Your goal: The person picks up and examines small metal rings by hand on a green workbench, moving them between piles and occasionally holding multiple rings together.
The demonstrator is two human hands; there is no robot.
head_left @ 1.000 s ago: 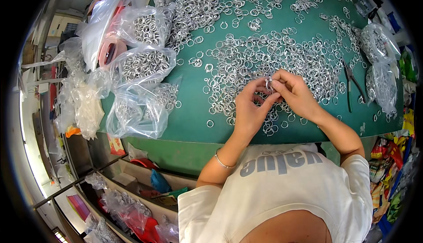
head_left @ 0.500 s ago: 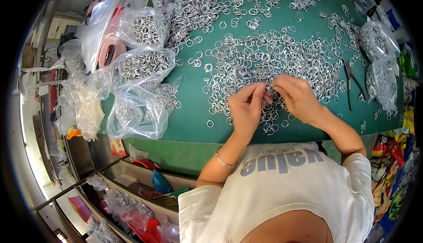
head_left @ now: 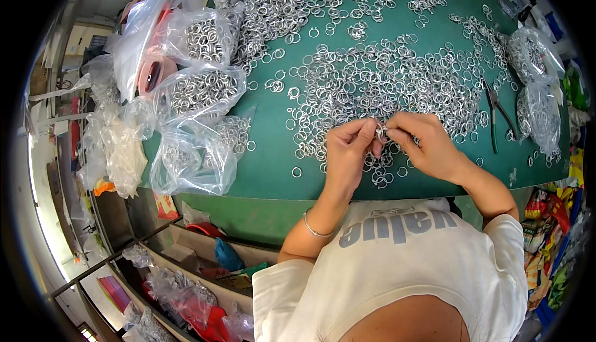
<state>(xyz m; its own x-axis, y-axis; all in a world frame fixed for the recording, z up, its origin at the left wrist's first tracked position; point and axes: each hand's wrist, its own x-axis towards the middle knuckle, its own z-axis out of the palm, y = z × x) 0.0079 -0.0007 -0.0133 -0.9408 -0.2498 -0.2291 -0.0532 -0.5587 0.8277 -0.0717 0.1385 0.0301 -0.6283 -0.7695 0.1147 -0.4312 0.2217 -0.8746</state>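
Between my hands is a small silvery metal ring [head_left: 380, 132], held over a wide heap of similar rings [head_left: 397, 81] on the green tabletop [head_left: 279, 177]. My left hand [head_left: 349, 151] pinches the ring between thumb and fingers. From the other side, my right hand [head_left: 428, 143] is closed, its thumb and index fingertips meeting at the ring's edge. Whether the right fingertips also grip a second small piece is too small to tell. Pliers [head_left: 498, 115] with dark green handles lie right of the heap, apart from both hands.
Clear plastic bags of rings [head_left: 205, 94] line the table's left side, beside a roll of tape [head_left: 155, 74]. More bagged rings [head_left: 539, 109] sit at the right edge. Another ring pile [head_left: 273, 16] spreads at the back. An open drawer [head_left: 205, 249] with bags is below left.
Both hands have shifted slightly, the right one a little down and rightward. The ring between the fingertips now shows more plainly.
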